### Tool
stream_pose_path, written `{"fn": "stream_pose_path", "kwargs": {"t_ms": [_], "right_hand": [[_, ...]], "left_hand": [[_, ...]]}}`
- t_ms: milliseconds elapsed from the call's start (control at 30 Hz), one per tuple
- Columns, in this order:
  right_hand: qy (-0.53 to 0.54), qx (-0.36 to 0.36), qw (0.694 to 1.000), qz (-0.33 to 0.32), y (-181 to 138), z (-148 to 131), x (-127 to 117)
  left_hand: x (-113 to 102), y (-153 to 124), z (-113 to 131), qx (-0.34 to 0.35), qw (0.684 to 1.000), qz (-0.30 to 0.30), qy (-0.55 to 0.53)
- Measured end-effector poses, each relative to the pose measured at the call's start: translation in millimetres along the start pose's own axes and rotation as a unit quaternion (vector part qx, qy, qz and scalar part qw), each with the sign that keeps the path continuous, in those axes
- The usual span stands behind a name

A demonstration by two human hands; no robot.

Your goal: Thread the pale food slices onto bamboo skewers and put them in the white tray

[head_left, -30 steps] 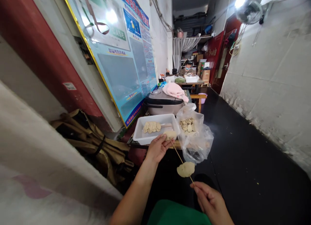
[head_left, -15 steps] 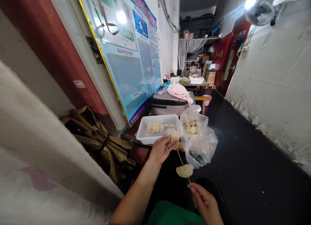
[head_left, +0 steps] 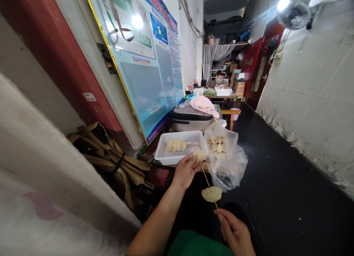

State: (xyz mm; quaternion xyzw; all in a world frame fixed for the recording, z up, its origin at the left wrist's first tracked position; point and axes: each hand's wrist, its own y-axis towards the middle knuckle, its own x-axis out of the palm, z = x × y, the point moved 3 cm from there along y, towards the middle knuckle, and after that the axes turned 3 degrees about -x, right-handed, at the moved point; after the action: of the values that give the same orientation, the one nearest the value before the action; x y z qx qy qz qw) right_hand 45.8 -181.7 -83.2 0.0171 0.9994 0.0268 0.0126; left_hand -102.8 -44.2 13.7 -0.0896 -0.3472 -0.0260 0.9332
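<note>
My right hand (head_left: 235,230) pinches the lower end of a thin bamboo skewer (head_left: 205,175) between thumb and fingers. A pale potato slice (head_left: 211,194) is threaded on it, a little above that grip. At the skewer's far end, my left hand (head_left: 184,174) is closed on another pale slice (head_left: 200,155); whether the tip has gone into it I cannot tell. Just beyond, a white plastic tray (head_left: 163,159) holds slices bunched on skewers (head_left: 176,145), their bare sticks pointing right. Loose slices (head_left: 217,145) lie in a clear plastic bag (head_left: 240,162) beside the tray.
Behind the tray sits a large lidded cooker (head_left: 190,122) with a pink cloth (head_left: 203,105) over it. A white pillar (head_left: 55,167) stands close on my left, near brown folded fabric (head_left: 116,164). Farther back, a masked person (head_left: 220,79) is behind another table.
Both hands, with the skewer and its slices, have shifted very slightly to the right. Their grips look the same, and the tray and bag stay in place.
</note>
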Motion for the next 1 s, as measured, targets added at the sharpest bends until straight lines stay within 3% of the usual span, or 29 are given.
{"fn": "stream_pose_path", "kwargs": {"t_ms": [500,667,1000], "right_hand": [[-0.019,-0.011,1.0,-0.017,-4.3,-8.0,-10.7],[0.002,0.008,0.999,-0.044,-4.4,-6.8,-9.9],[0.019,0.008,1.0,-0.021,2.8,-13.4,-7.4]], "left_hand": [[3.5,-2.8,-4.2,0.07,0.996,-0.007,0.056],[5.1,-3.4,-7.3,0.066,0.996,-0.005,0.052],[6.8,-7.6,-9.8,0.022,0.999,-0.042,0.016]]}}
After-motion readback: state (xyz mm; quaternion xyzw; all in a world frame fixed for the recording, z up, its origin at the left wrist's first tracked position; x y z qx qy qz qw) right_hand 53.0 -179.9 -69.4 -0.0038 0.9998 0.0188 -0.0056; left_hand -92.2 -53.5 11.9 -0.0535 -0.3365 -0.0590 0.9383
